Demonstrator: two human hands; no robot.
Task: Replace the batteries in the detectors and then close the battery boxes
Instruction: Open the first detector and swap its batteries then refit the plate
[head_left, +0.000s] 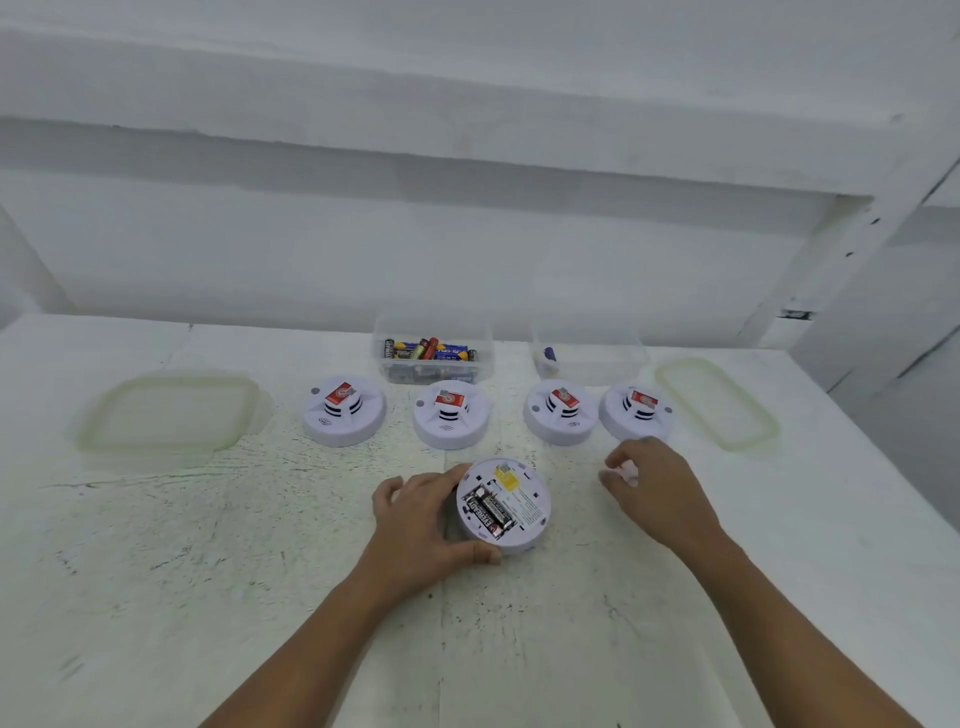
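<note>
One upturned detector (511, 499), rim gripped by left hand (421, 519); right hand (652, 486), apart, pinches white piece (626, 474)

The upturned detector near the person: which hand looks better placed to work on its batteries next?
Probably the right hand: it hovers beside the detector, though it seems to pinch a small white piece. The left hand grips the detector's rim, steadying it.

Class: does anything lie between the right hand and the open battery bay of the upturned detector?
Nothing visible does. Only bare table separates the right hand, pinching a small white piece, from the upturned detector; the left hand grips its opposite rim, off that path.
</note>
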